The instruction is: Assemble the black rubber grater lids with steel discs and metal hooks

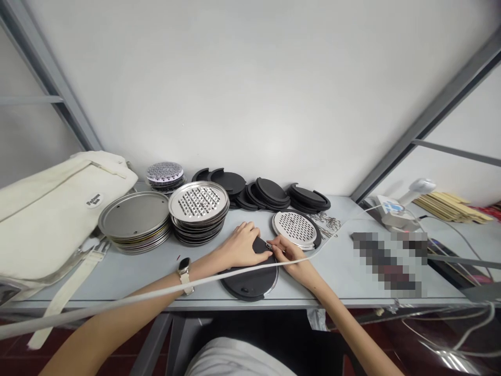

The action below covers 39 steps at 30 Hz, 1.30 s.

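A round black disc [250,282] with a metal rim showing at its right lies near the table's front edge. My left hand [245,245] is closed on the disc's upper part, thumb toward the right. At the disc's upper right, my right hand [288,256] pinches a small metal piece [269,245], partly hidden by the fingers. Just behind the right hand sits a perforated metal grater disc [296,228] in a black holder. Small wire metal pieces [329,223] lie in a loose pile to its right.
Stacked grater plates [199,201] and grey round plates [133,214] stand at left, beside a white bag [58,219]. Black discs [270,190] line the wall. A white cable [156,292] crosses before the arms. A white device [391,211] and yellowish strips [450,207] are at right.
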Available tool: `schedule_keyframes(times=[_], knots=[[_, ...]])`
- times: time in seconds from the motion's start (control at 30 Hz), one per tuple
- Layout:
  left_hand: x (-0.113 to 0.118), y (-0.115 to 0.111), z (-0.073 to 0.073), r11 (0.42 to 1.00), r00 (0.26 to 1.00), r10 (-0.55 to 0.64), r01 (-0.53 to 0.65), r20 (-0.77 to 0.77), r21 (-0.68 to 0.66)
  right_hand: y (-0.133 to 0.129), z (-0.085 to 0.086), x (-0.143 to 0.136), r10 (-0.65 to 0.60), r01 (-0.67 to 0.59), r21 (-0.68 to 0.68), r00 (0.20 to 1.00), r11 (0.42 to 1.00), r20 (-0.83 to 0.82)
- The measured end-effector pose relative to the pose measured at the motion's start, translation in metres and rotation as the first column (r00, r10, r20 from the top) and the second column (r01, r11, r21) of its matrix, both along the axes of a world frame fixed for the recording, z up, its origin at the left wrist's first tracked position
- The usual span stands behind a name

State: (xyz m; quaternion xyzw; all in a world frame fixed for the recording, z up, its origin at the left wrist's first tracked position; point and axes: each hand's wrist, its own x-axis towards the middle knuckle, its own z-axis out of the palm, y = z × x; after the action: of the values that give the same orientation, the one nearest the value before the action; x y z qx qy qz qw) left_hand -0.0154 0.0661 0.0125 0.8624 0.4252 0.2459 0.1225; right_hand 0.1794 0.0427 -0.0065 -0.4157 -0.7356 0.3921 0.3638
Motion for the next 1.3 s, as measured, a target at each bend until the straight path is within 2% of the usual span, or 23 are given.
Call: schedule_keyframes(times=[0.6, 0.87, 1.3], knots=[[0.0003, 0.0011, -0.0010, 1.000, 1.000, -0.021, 0.021, -0.002, 0.010, -0.0027, 0.0007, -0.0033, -0.013, 0.014, 0.007, 0.999, 1.000, -0.037], [0.0007, 0.0026, -0.0015, 1.000, 0.999, -0.025, 0.024, -0.022, -0.008, -0.0017, -0.0039, -0.0034, -0.037, 0.037, 0.035, 0.999, 0.999, -0.003], [0.0005, -0.0009, 0.0017, 1.000, 1.000, -0.007, 0.007, -0.001, -0.023, -0.0054, -0.0005, -0.0023, -0.048, 0.046, 0.058, 0.998, 0.997, 0.029]])
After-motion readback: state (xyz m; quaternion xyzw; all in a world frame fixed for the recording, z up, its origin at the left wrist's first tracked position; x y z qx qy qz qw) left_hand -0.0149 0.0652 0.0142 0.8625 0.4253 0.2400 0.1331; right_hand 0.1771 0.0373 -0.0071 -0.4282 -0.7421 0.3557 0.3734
